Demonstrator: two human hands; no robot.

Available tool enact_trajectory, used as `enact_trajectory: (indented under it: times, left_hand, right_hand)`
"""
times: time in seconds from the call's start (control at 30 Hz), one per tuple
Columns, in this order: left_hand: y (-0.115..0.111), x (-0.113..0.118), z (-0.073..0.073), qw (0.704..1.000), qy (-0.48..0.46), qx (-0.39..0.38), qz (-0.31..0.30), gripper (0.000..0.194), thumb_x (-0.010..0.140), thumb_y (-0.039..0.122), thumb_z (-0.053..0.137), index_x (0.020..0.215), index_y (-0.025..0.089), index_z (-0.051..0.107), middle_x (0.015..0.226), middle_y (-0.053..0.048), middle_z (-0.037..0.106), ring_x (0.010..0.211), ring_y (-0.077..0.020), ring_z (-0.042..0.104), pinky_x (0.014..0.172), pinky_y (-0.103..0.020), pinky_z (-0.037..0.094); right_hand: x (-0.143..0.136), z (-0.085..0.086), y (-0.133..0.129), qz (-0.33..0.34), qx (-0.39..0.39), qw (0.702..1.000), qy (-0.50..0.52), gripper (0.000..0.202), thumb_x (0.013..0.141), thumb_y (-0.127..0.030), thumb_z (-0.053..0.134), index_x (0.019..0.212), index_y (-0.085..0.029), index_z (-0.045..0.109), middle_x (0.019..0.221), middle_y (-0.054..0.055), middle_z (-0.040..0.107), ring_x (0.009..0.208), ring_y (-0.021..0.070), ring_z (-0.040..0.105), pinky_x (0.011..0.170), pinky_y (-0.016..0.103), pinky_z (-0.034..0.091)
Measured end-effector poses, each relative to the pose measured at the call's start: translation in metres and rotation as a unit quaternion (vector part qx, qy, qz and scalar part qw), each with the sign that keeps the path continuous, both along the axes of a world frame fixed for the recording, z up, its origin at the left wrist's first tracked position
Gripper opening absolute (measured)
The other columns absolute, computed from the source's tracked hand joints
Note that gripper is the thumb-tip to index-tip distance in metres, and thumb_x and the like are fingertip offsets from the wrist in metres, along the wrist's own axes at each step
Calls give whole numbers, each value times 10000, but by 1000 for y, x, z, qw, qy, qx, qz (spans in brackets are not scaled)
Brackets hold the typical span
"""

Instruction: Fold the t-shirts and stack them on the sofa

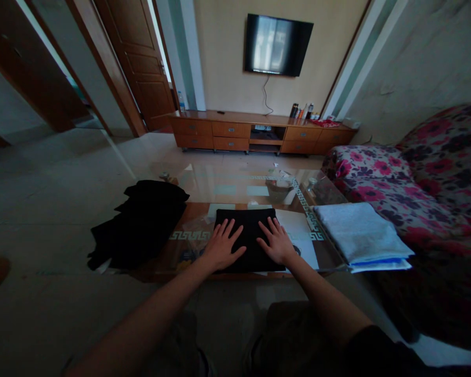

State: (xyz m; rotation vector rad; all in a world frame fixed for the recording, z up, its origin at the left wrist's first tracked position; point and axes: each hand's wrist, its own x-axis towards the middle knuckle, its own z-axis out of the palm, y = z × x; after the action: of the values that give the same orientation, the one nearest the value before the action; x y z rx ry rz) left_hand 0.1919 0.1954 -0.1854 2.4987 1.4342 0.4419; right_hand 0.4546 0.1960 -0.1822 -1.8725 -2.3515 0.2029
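A black cloth folded into a rectangle (251, 235) lies flat on the glass coffee table (198, 183), near its front edge. My left hand (223, 245) rests on its left side, palm down with fingers spread. On the right side my right hand (275, 242) lies just as flat, fingers apart. Neither hand grips anything. To the left, a loose heap of black cloth (141, 225) drapes over the table's corner. A stack of folded light grey cloth (359, 230), with a blue layer near its bottom, sits at the right end.
A flowered sofa (380, 170) stands along the right side. Under or on the glass, a dark bowl (279, 192) shows near the far edge. Beyond the table is a low wooden TV cabinet (231, 129), with a television (278, 46) on the wall above.
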Motion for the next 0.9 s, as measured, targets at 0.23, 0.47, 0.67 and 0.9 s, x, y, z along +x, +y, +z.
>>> enact_trajectory:
  times: [0.23,0.47,0.67,0.9]
  left_hand:
    - [-16,-8,8,999,-41,-13,14,684,943,640,503,1522,278,480,1664,-109,318,1546,-363,217,1250,-545,140]
    - [36,-28,4,996,-41,28,76,730,958,573,509,1567,186,394,1669,-156,288,1559,-335,188,1263,-513,99]
    - [45,-36,-11,996,-3,16,91,705,976,588,451,1551,181,418,1663,-163,304,1557,-321,217,1263,-509,84]
    - [18,-9,-2,999,12,45,25,637,1012,494,409,1585,218,371,1684,-83,284,1569,-263,196,1282,-459,107]
  right_hand:
    - [-15,16,-17,19,28,999,-9,718,991,-652,395,1604,-280,369,1642,140,344,1508,356,293,1215,552,168]
    - [-14,12,31,-21,13,1000,-9,789,999,-679,330,1632,-210,298,1710,110,158,1576,307,96,1243,509,92]
    - [-16,2,38,-25,-5,999,-19,784,1003,-676,329,1628,-204,305,1693,126,214,1572,296,138,1241,530,110]
    - [-50,12,3,57,13,998,-9,708,1036,-643,252,1646,-283,246,1708,66,149,1573,263,159,1258,516,82]
